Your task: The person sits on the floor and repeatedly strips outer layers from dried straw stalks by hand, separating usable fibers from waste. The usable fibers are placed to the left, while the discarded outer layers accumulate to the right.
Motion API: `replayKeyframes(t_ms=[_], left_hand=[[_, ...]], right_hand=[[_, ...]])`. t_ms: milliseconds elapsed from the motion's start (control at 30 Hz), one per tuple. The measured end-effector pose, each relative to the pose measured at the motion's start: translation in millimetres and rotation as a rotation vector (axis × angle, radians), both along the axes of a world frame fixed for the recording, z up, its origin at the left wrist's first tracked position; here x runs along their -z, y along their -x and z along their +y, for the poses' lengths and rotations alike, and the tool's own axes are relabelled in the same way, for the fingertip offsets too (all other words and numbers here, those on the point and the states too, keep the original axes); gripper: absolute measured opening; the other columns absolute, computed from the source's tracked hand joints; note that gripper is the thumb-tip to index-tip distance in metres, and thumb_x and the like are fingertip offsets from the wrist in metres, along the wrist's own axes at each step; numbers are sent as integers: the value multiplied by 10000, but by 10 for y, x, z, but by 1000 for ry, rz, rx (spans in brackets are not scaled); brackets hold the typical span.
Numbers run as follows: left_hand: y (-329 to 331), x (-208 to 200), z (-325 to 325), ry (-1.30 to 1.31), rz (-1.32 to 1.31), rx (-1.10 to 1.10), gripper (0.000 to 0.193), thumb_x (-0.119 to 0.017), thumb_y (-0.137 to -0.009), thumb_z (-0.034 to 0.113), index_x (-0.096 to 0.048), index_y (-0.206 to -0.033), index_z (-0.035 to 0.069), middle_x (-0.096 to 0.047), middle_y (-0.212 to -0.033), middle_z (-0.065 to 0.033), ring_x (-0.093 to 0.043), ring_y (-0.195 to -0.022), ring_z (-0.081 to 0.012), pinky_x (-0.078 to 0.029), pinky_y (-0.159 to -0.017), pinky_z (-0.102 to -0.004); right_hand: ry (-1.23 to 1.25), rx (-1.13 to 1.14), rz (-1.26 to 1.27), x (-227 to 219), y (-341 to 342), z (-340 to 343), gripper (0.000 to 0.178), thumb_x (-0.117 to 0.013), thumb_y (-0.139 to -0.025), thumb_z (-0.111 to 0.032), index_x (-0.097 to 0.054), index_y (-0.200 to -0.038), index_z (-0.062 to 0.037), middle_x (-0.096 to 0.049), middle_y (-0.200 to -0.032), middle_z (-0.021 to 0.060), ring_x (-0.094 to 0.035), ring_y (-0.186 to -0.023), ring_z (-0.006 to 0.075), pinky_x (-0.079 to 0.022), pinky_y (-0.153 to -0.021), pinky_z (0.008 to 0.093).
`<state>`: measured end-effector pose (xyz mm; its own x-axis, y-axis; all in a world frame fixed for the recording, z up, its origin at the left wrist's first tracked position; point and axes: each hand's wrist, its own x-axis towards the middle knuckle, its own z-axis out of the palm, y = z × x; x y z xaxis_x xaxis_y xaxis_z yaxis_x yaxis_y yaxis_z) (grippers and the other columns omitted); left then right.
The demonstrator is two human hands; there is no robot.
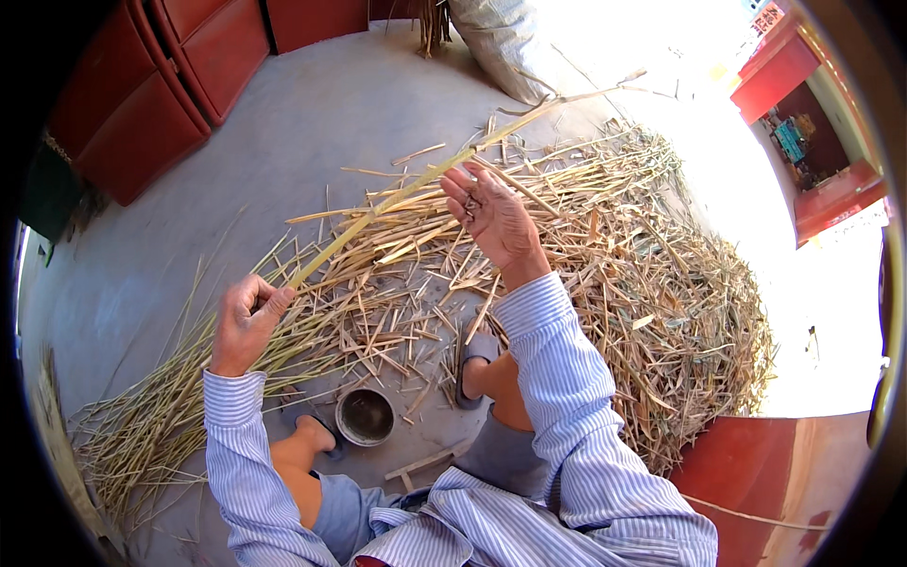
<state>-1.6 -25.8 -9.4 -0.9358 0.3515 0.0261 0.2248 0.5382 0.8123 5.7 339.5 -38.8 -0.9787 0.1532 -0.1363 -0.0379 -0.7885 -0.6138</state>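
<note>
My left hand (248, 321) is closed around the near end of a long, pale yellow-green plant stalk (383, 205). The stalk slants away to the upper right and ends in a thin, branching tip. Beside its middle, my right hand (501, 222) is turned palm up, with its fingers loosely apart and slightly curled. Small dark bits show near those fingers, too small to name. Under both hands lie loose dry stalks (416, 236). A bundle of thinner, greener stalks (161, 425) spreads to the lower left.
A big heap of dry husks and peelings (671, 312) covers the floor at right. Between my sandalled feet stands a round bowl (366, 417) with dark contents. Red padded seats (128, 104) line the far left. A whitish sack (501, 42) stands at the back.
</note>
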Motion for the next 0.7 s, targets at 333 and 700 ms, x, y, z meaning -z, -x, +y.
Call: replayKeyframes(t_ms=[333, 700], left_hand=[[59, -27, -582, 99, 16, -99, 249, -766, -793, 188, -615, -849, -1, -601, -690, -38, -542, -638, -104, -432, -580, -286], [5, -61, 557, 89, 260, -5, 291, -734, -842, 288, -635, -806, 16, -609, -651, -111, -590, -569, -255, -435, -525, -360]], right_hand=[[-340, 143, -91, 105, -8, 314, 209, -584, -980, -226, -610, -1063, -37, -714, -959, 111, -673, -809, 140, -548, -689, 235], [-46, 31, 60, -46, -10, -115, 189, -586, -976, -172, -608, -1089, -23, -701, -1016, 112, -685, -902, 176, -583, -741, 261]])
